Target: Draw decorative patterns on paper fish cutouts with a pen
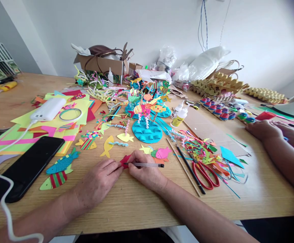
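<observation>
A small red paper fish [125,160] lies on the table in front of me, partly covered by my fingers. My left hand [101,177] is closed, its fingertips holding the left edge of the fish against the tabletop. In my right hand [147,171] is a pen [147,164] with a clear barrel and black end, its tip at the red paper. Just beyond my hands lie a yellow paper fish [108,146] with a twisted pipe cleaner and a pink paper fish [162,153]. Red-handled scissors [205,175] rest to the right, beside a black pencil-like stick [191,170].
A black phone [26,167] and white power bank [48,109] lie left by coloured paper. Blue round bases [147,131] with paper fish stand mid-table, near glue bottles [179,117]. Paper scraps [199,150] cover the right. Another person's hands [265,130] work at the far right.
</observation>
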A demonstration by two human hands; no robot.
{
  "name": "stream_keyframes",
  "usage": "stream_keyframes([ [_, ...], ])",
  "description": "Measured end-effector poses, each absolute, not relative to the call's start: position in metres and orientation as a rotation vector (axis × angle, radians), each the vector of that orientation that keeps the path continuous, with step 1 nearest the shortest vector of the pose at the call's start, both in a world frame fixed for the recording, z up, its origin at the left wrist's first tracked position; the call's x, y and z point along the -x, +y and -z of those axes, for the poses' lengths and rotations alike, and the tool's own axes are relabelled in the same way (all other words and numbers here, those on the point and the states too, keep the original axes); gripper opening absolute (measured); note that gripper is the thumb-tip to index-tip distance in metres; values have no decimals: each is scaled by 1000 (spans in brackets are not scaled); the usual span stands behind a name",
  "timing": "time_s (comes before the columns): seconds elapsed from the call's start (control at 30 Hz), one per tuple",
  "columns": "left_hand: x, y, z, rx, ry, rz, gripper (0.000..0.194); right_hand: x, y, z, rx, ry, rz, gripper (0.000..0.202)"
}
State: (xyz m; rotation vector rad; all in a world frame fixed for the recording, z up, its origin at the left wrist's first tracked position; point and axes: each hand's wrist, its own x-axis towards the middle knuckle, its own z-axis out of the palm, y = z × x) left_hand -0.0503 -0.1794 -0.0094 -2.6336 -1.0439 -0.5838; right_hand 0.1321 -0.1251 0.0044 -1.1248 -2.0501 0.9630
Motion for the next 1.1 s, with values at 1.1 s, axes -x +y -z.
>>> stream_keyframes([
  [1.1,50,-179,9,2682,-1071,580,35,-133,-127,-5,1110,-2062,-1012,11],
])
